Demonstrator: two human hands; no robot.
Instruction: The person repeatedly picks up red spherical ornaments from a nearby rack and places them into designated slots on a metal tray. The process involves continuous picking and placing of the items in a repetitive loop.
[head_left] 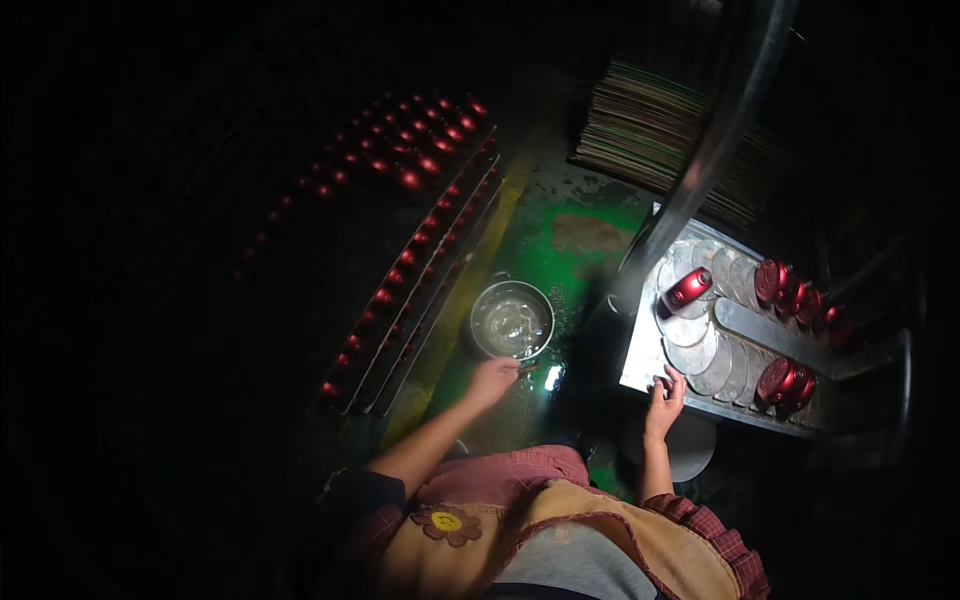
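My left hand [493, 380] is closed beside the near rim of a round metal pot [473, 320], which holds clear, rippling liquid. A small, dark reddish-brown piece [527, 369] pokes out at its fingertips; what it is, I cannot make out. My right hand [664, 402] is raised at the near left corner of a lit conveyor [640, 365], its fingers apart and partly bent. A small dark spot shows between those fingers, too small to name. Beyond them, a shiny red bottle-shaped container [688, 289] lies tilted on the conveyor's round metal plates [690, 354].
More red containers [785, 384] stand along both conveyor lanes. On the left, a dark rack [395, 310] carries rows of similar red pieces. A stack of flat sheets [640, 125] lies at the back, and a curved metal pipe [700, 170] crosses above the conveyor. The green floor [535, 235] looks wet.
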